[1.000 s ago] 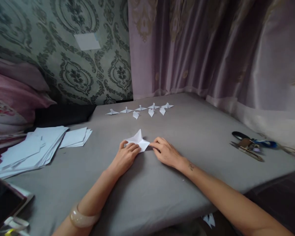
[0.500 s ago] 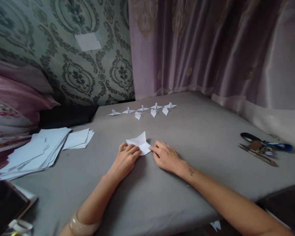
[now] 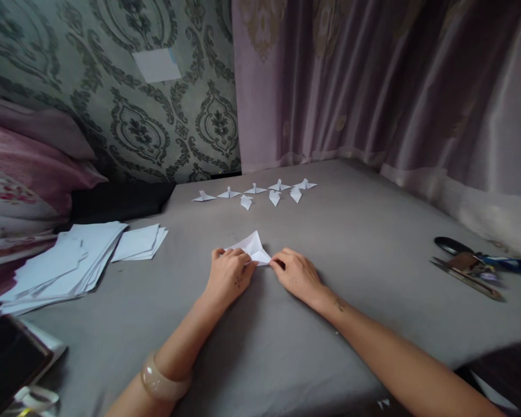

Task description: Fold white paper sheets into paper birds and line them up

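Observation:
A partly folded sheet of white paper point(image 3: 252, 245) lies on the grey cloth between my two hands, one pointed corner standing up at the back. My left hand point(image 3: 231, 271) grips its left side, fingers over the paper and the thumb at the near edge. With thumb and forefinger, my right hand point(image 3: 296, 274) pinches the paper's right corner. Farther back, several small white folded-paper birds point(image 3: 255, 189) stand in a row, and a few more folded-paper pieces point(image 3: 275, 198) sit just in front of them.
Stacked white paper sheets point(image 3: 76, 260) lie at the left, with smaller paper squares point(image 3: 139, 242) beside them. A dark-screened device point(image 3: 11, 353) is at the lower left. Scissors point(image 3: 469, 278) and other small tools lie at the right. Curtains point(image 3: 312, 87) hang behind the grey-covered surface point(image 3: 373, 231).
The paper's near edge has been lifted and folded up, and its right part is now narrower. My left thumb has come to the near edge; my right fingers now pinch the corner.

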Available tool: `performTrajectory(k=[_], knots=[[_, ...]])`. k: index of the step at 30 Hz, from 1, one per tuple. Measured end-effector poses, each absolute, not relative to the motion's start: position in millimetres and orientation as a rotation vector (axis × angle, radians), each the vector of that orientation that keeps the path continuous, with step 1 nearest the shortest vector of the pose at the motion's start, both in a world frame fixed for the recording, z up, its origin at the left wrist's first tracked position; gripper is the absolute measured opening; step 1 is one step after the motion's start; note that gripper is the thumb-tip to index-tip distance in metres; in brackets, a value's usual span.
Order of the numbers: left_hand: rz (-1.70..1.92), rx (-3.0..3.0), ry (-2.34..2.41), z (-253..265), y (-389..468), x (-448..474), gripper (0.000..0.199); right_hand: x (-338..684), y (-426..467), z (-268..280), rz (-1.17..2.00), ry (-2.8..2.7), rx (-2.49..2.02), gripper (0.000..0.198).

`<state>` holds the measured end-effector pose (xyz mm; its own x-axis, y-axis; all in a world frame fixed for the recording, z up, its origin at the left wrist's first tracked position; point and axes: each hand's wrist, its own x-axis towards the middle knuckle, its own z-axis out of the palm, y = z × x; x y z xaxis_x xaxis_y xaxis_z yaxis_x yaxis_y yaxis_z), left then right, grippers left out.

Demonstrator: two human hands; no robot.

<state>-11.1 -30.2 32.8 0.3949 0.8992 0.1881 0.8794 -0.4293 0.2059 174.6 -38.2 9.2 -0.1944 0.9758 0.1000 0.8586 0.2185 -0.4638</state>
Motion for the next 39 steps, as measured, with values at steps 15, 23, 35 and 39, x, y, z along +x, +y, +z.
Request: performTrajectory(k=[15,23,35,39], knots=[[0.535,2.417,1.739,21.9,-25.2,-0.8,0.014,170.7,-40.5,2.6,0.323,-2.085,-1.616,0.012],[0.571,2.376,1.652,13.6,-22.1,-14.0,0.017,168.5,-50.5,7.4,0.316,-2.295,-1.379,0.031],[0.730,2.663,1.531,8.5,-13.2,-37.0,0.026,168.4,-62.0,18.1,0.343,-2.329,-1.405,0.029],[0.935,2.597,1.690,3.7,-16.1,-26.6,0.049,166.3,-61.7,16.6,0.320,-2.366,-1.427,0.032]])
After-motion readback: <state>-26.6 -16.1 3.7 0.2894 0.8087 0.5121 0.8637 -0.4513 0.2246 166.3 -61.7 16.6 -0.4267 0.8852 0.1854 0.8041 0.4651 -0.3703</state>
